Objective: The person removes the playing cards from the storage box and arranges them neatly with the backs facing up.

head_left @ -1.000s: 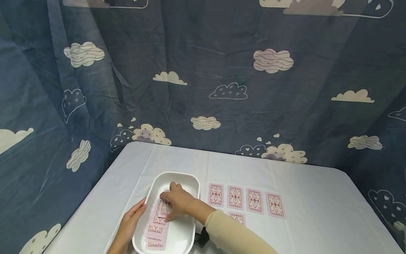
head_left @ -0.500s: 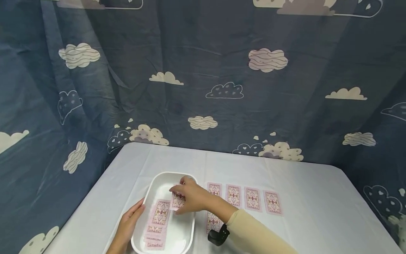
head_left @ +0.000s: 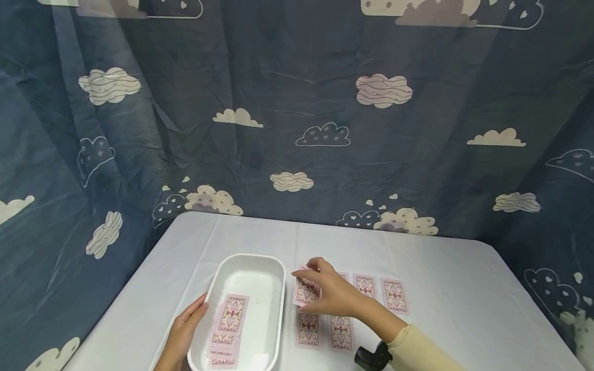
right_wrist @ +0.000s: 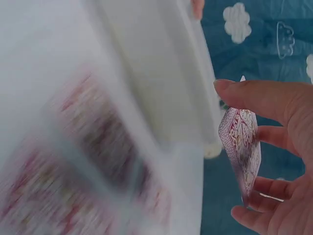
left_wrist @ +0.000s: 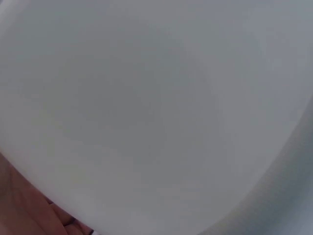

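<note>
My right hand (head_left: 331, 291) holds a playing card (head_left: 306, 292) by its edges between thumb and fingers, its red patterned back showing. It is just right of the white tray (head_left: 282, 309), over the left end of the upper row of cards. The right wrist view shows the held card (right_wrist: 242, 147) bowed slightly between the fingertips. My left hand (head_left: 183, 330) grips the tray's left rim. Inside the tray, along its left side, several overlapping face-down cards (head_left: 232, 314) lie in a column. In the left wrist view the tray's pale outer wall (left_wrist: 146, 107) fills nearly everything.
Right of the tray, face-down cards lie in two rows on the white-covered table (head_left: 445, 309). The upper row has a card (head_left: 395, 296) at its right end; the lower has two, including this card (head_left: 341, 334). A blue cloud-print curtain (head_left: 260, 154) hangs behind.
My right hand has lifted a card from the column in the tray and carried it right, past the tray's rim to the table. My left hand has stayed at the rim.
</note>
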A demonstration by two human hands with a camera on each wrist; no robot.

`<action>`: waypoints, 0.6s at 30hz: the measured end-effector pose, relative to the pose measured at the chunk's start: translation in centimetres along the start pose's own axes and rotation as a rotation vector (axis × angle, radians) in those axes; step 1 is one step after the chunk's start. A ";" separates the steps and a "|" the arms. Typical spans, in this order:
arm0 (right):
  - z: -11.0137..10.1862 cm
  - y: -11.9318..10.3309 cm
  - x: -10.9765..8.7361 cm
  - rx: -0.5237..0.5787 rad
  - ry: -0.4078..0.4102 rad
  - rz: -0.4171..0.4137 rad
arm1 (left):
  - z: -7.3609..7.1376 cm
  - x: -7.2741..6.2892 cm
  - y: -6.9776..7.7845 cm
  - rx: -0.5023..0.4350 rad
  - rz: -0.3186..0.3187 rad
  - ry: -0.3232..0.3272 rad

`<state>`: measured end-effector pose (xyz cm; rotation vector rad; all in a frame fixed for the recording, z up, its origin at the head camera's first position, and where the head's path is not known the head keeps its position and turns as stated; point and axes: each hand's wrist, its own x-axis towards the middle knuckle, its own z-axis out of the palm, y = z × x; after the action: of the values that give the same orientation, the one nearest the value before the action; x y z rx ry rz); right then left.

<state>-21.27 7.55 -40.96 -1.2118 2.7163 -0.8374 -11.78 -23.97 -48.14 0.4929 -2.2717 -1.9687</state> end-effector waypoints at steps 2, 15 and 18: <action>-0.3 0.8 -1.4 0.003 0.004 0.017 | 0.0 0.0 0.1 0.002 -0.003 -0.004; -1.1 4.1 -8.0 -0.051 0.005 0.081 | -0.1 -0.3 0.1 -0.039 -0.050 -0.049; -1.1 4.6 -9.5 -0.070 0.012 0.083 | -0.1 -0.4 0.1 -0.056 -0.050 -0.066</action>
<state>-18.08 17.19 -43.87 -1.1010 2.8061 -0.7491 -11.40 -23.90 -47.97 0.4901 -2.2570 -2.0961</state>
